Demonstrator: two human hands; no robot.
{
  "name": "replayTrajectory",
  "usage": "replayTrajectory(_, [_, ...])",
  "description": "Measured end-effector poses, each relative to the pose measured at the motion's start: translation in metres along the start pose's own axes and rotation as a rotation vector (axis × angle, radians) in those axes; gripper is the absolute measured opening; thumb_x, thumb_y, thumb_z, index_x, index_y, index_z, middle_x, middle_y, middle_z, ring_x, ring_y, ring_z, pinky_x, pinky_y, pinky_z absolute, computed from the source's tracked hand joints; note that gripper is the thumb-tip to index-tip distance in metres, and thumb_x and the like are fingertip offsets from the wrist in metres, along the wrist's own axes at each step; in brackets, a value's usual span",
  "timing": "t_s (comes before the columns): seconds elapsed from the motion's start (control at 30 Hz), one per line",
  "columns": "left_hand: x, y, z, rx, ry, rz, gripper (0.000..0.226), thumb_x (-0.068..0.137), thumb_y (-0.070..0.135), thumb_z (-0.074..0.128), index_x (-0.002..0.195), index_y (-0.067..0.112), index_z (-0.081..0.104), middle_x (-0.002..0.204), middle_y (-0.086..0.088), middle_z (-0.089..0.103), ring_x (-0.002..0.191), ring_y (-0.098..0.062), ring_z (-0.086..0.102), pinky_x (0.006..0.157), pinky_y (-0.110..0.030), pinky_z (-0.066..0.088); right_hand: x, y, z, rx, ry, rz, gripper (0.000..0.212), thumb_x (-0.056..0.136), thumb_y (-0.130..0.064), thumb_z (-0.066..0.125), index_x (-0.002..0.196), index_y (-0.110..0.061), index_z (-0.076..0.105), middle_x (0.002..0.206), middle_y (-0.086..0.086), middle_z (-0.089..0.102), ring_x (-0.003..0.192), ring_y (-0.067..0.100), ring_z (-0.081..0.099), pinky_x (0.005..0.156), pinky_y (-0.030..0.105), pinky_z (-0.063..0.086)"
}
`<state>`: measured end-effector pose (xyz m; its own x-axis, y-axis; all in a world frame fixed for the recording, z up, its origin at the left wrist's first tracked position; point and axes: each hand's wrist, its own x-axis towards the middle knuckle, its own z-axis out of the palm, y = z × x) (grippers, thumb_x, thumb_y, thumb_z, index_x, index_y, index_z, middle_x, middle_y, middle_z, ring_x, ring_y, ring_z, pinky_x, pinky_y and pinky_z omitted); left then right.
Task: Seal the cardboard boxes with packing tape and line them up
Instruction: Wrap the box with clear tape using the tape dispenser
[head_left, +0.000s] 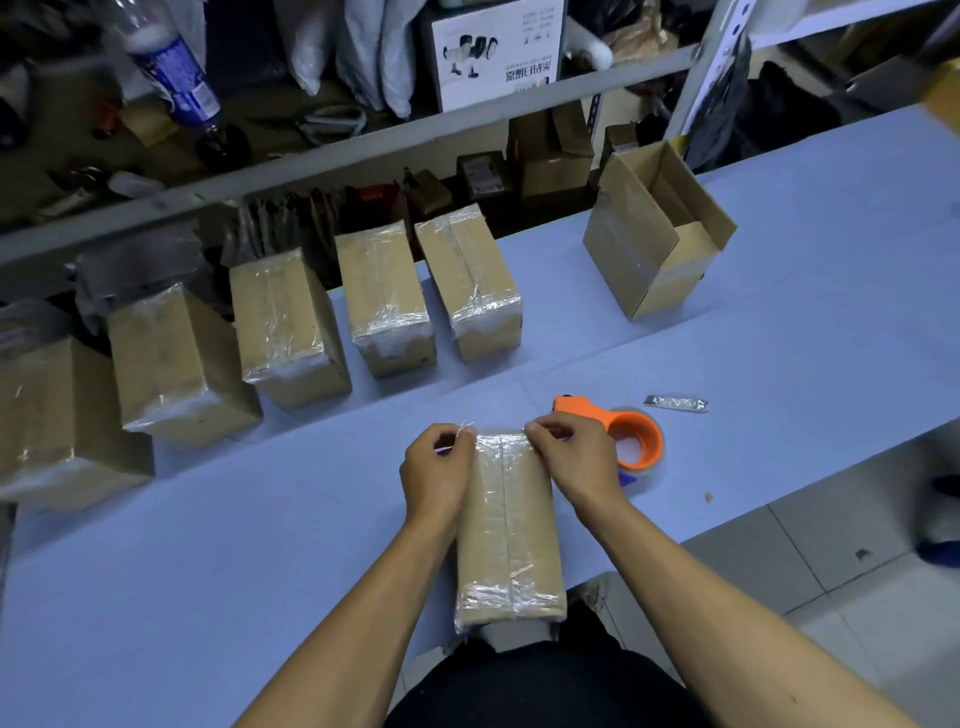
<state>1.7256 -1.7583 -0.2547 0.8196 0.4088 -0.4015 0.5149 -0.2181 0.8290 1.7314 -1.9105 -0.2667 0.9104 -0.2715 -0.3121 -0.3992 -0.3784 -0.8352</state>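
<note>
Five taped boxes (291, 327) lined up along table's (779, 322) far edge, left to right. Sixth box (509, 525) centre front, seam and near end taped, far end being finished. Open box (652, 234) at right still unsealed. Left hand (436, 470) pinches tape strip (501, 441) at far-left corner; right hand (571, 460) pinches far-right corner, probably same strip. Orange tape dispenser (618, 431) just right.

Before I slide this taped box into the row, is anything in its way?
Nothing visible blocks it: the blue table lies bare between the taped cardboard box under both hands and the row of sealed boxes. The orange tape dispenser sits right.
</note>
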Motion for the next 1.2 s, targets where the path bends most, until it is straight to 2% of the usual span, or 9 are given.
replayTrajectory(0.23, [-0.003, 0.002, -0.015, -0.167, 0.077, 0.048, 0.023, 0.089, 0.023, 0.066, 0.068, 0.016, 0.059, 0.067, 0.010, 0.061, 0.064, -0.008, 0.053, 0.065, -0.027, 0.044, -0.004, -0.024, 0.016, 0.107, 0.034, -0.010, 0.020, 0.084, -0.026, 0.070, 0.064, -0.022, 0.068, 0.071, -0.009, 0.069, 0.072, 0.009, 0.063, 0.076, 0.037, 0.051])
replayTrajectory(0.47, [0.008, 0.058, -0.037, -0.211, 0.284, 0.418, 0.021, 0.085, 0.002, 0.064, 0.071, 0.017, 0.058, 0.080, 0.008, 0.063, 0.074, 0.004, 0.057, 0.068, -0.009, 0.043, 0.005, -0.086, 0.021, 0.148, 0.164, -0.278, 0.018, 0.092, -0.022, 0.065, 0.074, -0.015, 0.063, 0.085, -0.001, 0.063, 0.080, 0.003, 0.058, 0.074, 0.015, 0.042])
replayTrajectory(0.57, [0.004, 0.037, -0.036, -0.186, 0.338, 0.417, 0.022, 0.084, 0.002, 0.065, 0.071, 0.019, 0.058, 0.083, 0.012, 0.062, 0.081, 0.002, 0.059, 0.072, -0.019, 0.050, -0.001, -0.076, 0.026, 0.148, 0.125, -0.282, 0.018, 0.093, -0.021, 0.065, 0.076, -0.015, 0.064, 0.085, 0.001, 0.063, 0.084, 0.005, 0.059, 0.079, 0.020, 0.044])
replayTrajectory(0.7, [-0.002, 0.022, -0.036, -0.280, 0.362, 0.329, 0.022, 0.083, -0.001, 0.064, 0.085, 0.019, 0.055, 0.097, -0.004, 0.063, 0.090, -0.006, 0.060, 0.080, -0.021, 0.055, -0.012, -0.064, 0.030, 0.128, 0.112, -0.267, 0.019, 0.095, -0.022, 0.062, 0.076, -0.018, 0.061, 0.084, -0.001, 0.062, 0.083, 0.005, 0.057, 0.076, 0.015, 0.042])
replayTrajectory(0.8, [-0.008, 0.024, -0.032, -0.349, 0.341, 0.322, 0.029, 0.087, -0.002, 0.059, 0.094, 0.024, 0.049, 0.122, -0.007, 0.055, 0.109, -0.020, 0.059, 0.092, -0.029, 0.054, -0.020, -0.065, 0.031, 0.128, 0.158, -0.260, 0.019, 0.095, -0.020, 0.062, 0.076, -0.019, 0.059, 0.084, -0.001, 0.061, 0.081, 0.001, 0.056, 0.072, 0.007, 0.038])
replayTrajectory(0.9, [-0.011, 0.017, -0.024, -0.330, 0.260, 0.282, 0.030, 0.090, 0.005, 0.054, 0.118, 0.013, 0.048, 0.139, -0.002, 0.048, 0.121, -0.018, 0.054, 0.099, -0.028, 0.049, -0.028, -0.063, 0.030, 0.106, 0.174, -0.278, 0.016, 0.094, -0.017, 0.062, 0.078, -0.018, 0.059, 0.086, -0.001, 0.059, 0.082, 0.000, 0.055, 0.071, 0.007, 0.039])
replayTrajectory(0.97, [-0.011, 0.013, -0.022, -0.306, 0.119, 0.207, 0.050, 0.085, 0.021, 0.057, 0.132, 0.021, 0.043, 0.138, 0.004, 0.051, 0.121, -0.012, 0.054, 0.100, -0.032, 0.050, -0.030, -0.062, 0.024, 0.165, 0.152, -0.237, 0.006, 0.092, -0.015, 0.063, 0.092, -0.016, 0.057, 0.094, -0.004, 0.058, 0.085, 0.000, 0.058, 0.071, 0.012, 0.045])
replayTrajectory(1.03, [-0.010, 0.011, -0.023, -0.286, 0.015, 0.159, 0.066, 0.076, 0.037, 0.063, 0.137, 0.027, 0.042, 0.127, 0.011, 0.059, 0.112, -0.008, 0.060, 0.096, -0.038, 0.052, -0.029, -0.065, 0.019, 0.260, 0.103, -0.162, 0.026, 0.089, -0.014, 0.065, 0.109, -0.021, 0.049, 0.106, -0.011, 0.056, 0.086, -0.002, 0.061, 0.071, 0.018, 0.051])
replayTrajectory(1.2, [-0.004, 0.017, -0.024, -0.249, -0.014, 0.115, 0.085, 0.066, 0.049, 0.073, 0.143, 0.029, 0.043, 0.126, 0.008, 0.063, 0.109, -0.009, 0.063, 0.093, -0.040, 0.055, -0.029, -0.063, 0.025, 0.153, 0.002, -0.163, 0.030, 0.087, -0.031, 0.066, 0.113, -0.030, 0.052, 0.110, -0.016, 0.061, 0.089, 0.000, 0.057, 0.078, 0.025, 0.049])
